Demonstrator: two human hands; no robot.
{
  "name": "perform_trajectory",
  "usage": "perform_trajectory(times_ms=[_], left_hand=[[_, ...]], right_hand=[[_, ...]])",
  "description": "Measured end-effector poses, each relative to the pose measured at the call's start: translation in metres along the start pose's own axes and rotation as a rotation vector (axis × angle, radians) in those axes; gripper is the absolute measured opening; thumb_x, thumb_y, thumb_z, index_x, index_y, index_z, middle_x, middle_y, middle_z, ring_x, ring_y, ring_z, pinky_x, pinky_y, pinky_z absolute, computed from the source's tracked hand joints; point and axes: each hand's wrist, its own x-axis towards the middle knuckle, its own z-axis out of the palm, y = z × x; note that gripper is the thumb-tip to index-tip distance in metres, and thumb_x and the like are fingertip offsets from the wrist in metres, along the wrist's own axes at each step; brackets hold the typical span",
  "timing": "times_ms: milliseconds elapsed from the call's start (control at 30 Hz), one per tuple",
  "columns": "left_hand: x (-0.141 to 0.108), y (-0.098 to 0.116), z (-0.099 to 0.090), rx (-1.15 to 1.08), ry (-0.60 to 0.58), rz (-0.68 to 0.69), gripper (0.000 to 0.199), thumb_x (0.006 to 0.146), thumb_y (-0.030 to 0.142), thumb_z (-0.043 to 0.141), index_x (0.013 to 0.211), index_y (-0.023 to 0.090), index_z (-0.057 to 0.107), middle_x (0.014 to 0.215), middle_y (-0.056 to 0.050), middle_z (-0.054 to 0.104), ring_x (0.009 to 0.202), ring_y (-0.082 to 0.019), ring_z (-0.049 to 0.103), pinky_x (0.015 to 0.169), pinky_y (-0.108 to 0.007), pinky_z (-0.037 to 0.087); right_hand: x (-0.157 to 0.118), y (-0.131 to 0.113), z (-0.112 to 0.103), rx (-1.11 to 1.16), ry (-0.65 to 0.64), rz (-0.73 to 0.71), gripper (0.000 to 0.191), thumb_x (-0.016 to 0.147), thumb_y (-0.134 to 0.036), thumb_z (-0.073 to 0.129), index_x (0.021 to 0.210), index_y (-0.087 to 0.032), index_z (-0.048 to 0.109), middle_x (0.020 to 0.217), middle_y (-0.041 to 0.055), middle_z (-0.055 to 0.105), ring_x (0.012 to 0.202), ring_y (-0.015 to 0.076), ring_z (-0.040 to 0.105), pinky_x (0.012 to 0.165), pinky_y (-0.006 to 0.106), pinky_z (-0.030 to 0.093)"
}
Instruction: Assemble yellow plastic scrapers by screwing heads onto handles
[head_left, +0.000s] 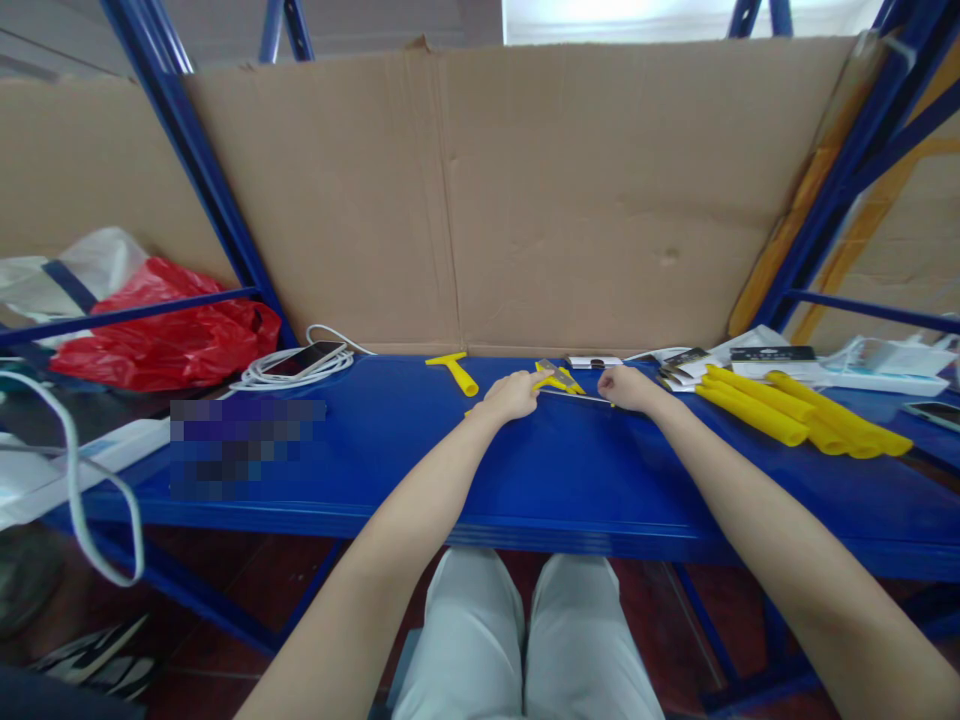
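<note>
My left hand (514, 397) is closed around a thin metal rod (574, 397), and a bit of yellow shows behind its wrist side. To the right, the rod reaches under the fingers of my right hand (625, 388), which are curled together; what they pinch is hidden. Just beyond the rod, between both hands, lies a yellow piece with a flat grey metal plate (559, 377), close to my left fingertips. A yellow T-shaped handle (459, 374) rests on the blue table (405, 450) left of my hands.
Several yellow tubes (780, 415) lie at the right, with black-and-white packets (686, 368) behind them. A small white box (592, 362) sits at the back. Left are a coiled white cable (296, 370), a phone and a red bag (172, 330). Cardboard (562, 200) walls the back.
</note>
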Motion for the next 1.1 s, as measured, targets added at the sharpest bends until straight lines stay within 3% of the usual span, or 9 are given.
perform_trajectory(times_ms=[133,300,533,700,1100], left_hand=[[0.000,0.000,0.000,0.013,0.001,-0.006,0.054,0.093,0.025,0.044,0.146,0.034,0.041,0.126,-0.007,0.064,0.111,-0.025,0.063,0.092,-0.036,0.049],[-0.001,0.001,-0.001,0.030,0.001,-0.015,0.054,0.093,0.024,0.045,0.146,0.034,0.043,0.126,-0.007,0.064,0.111,-0.025,0.063,0.091,-0.036,0.049],[-0.001,0.002,-0.002,0.022,-0.018,-0.028,0.054,0.093,0.026,0.044,0.146,0.035,0.041,0.126,-0.007,0.064,0.111,-0.026,0.063,0.092,-0.036,0.049],[-0.001,0.004,-0.002,0.026,-0.024,-0.032,0.054,0.093,0.026,0.044,0.146,0.036,0.042,0.127,-0.006,0.064,0.112,-0.026,0.063,0.093,-0.036,0.049],[0.000,0.005,0.001,0.026,-0.049,-0.030,0.055,0.092,0.026,0.046,0.146,0.036,0.042,0.131,-0.005,0.062,0.114,-0.025,0.062,0.094,-0.035,0.049]], right_hand=[[-0.001,-0.012,0.006,-0.057,0.054,0.039,0.019,0.083,-0.021,0.056,0.089,-0.019,0.073,0.099,0.0129,0.072,0.095,0.0243,0.067,0.076,0.029,0.048],[0.007,-0.032,0.006,-0.101,0.001,-0.030,0.021,0.084,-0.030,0.061,0.088,-0.014,0.074,0.107,0.0202,0.069,0.103,0.0305,0.065,0.083,0.035,0.049],[0.025,-0.046,0.004,-0.198,-0.149,-0.041,0.032,0.085,-0.029,0.058,0.102,-0.006,0.072,0.105,0.0255,0.070,0.106,0.0333,0.065,0.085,0.035,0.049],[0.020,-0.047,0.010,-0.195,-0.121,-0.009,0.039,0.088,-0.024,0.051,0.117,-0.003,0.066,0.113,0.0269,0.067,0.112,0.0326,0.063,0.087,0.035,0.049],[0.017,-0.029,0.014,-0.037,-0.064,0.045,0.026,0.083,-0.015,0.052,0.094,-0.011,0.076,0.103,0.0181,0.072,0.100,0.0267,0.067,0.079,0.028,0.049]])
